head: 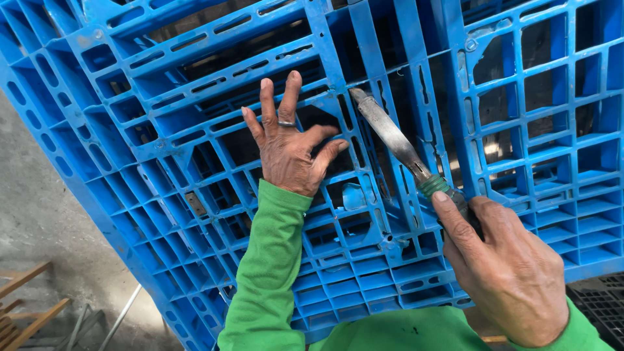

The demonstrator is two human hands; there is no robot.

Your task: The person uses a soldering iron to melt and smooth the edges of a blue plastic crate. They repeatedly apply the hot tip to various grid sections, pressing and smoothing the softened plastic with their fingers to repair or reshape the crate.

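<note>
left hand (289,153) lies flat, fingers spread, on blue pallet (162,130); right hand (507,270) grips knife (393,140) just beside it.

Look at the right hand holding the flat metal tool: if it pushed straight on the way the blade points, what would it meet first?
The right hand drives the blade up-left; its tip already seems to touch a rib of the blue plastic pallet, though depth is unclear.

Single view only, taken from head-worn camera, aimed steeply down and forward, at close range; frame filled by blue plastic grid pallet (195,130); grey concrete floor (45,214) glimpsed at lower left.
</note>
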